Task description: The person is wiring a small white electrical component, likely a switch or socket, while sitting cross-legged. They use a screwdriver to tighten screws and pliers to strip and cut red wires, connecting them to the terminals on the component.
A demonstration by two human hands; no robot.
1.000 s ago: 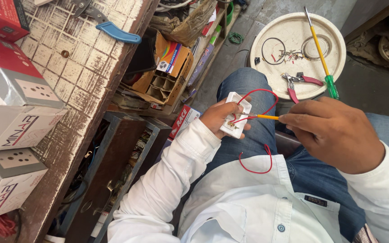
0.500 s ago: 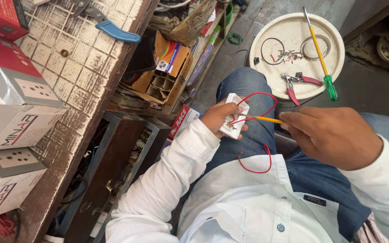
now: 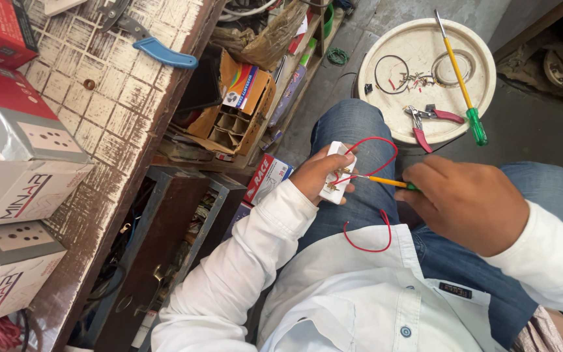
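Observation:
My left hand (image 3: 315, 175) grips a small white electrical socket (image 3: 336, 173) over my lap, its back side up. A thin red wire (image 3: 373, 195) loops out of the socket and curls down over my jeans. My right hand (image 3: 467, 203) holds a thin yellow-shafted screwdriver (image 3: 383, 180) with a green handle end. The screwdriver's metal tip touches a terminal on the back of the socket. Both arms wear white sleeves.
A white bucket lid (image 3: 418, 45) lies ahead, bearing red-handled pliers (image 3: 428, 120), a green-handled yellow screwdriver (image 3: 461, 78) and wire bits. At the left a tiled counter (image 3: 99, 111) carries boxed sockets (image 3: 21, 156) and a blue-handled tool (image 3: 158, 51). Shelves below hold cartons (image 3: 236, 104).
My hands, the socket and the screwdriver stay in almost the same place; my right hand has shifted slightly on the screwdriver.

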